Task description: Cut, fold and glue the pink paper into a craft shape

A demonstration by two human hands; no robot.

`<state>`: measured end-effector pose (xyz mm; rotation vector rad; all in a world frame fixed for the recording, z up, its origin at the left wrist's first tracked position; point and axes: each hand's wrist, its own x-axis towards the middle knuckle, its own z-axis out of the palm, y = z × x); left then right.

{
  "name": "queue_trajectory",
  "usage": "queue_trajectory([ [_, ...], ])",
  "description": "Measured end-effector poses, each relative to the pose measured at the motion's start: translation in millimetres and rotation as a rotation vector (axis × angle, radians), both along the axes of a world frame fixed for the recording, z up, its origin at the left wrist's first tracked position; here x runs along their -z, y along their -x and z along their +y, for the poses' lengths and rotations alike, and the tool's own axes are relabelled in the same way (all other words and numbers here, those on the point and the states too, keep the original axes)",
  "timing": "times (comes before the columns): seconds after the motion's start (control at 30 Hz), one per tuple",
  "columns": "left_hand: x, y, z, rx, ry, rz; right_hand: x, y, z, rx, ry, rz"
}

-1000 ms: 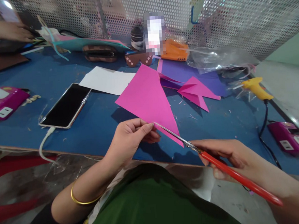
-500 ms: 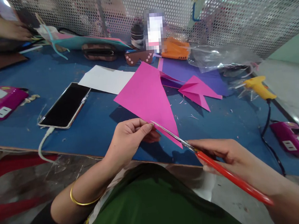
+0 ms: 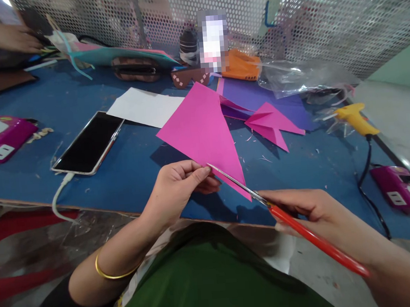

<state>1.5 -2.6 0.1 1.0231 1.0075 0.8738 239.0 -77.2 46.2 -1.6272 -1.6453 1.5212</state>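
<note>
My left hand (image 3: 179, 185) pinches the near edge of a folded pink paper triangle (image 3: 203, 130), holding it up over the front of the blue table (image 3: 122, 173). My right hand (image 3: 310, 209) grips red-handled scissors (image 3: 294, 226). Their metal blades lie along the triangle's lower edge, with the tips right by my left thumb. A gold bangle sits on my left forearm.
A phone (image 3: 90, 143) on a white cable lies at the left, beside a white sheet (image 3: 145, 106). A second folded pink piece (image 3: 271, 123) rests on purple paper. A yellow glue gun (image 3: 355, 117) and magenta power strips (image 3: 399, 191) flank the table. Another person's hand (image 3: 10, 38) is at the far left.
Paper, scissors and both hands keep nearly the same pose; the whole view has shifted slightly, with the scissors' handle sitting a little lower left.
</note>
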Motion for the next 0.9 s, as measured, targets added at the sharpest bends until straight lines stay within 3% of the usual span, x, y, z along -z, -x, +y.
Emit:
queue_trajectory([
  [0.27, 0.4, 4.5, 0.7, 0.041, 0.003, -0.034, 0.5, -1.7, -1.0, 0.008, 0.001, -0.007],
  [0.63, 2.3, 4.5, 0.4, 0.056, 0.007, -0.082, 0.9, -4.9, -0.3, -0.098, -0.033, 0.051],
  [0.9, 1.9, 4.9, -0.5, 0.062, 0.018, -0.103, -1.1, 3.4, 2.2, -0.019, 0.040, 0.046],
])
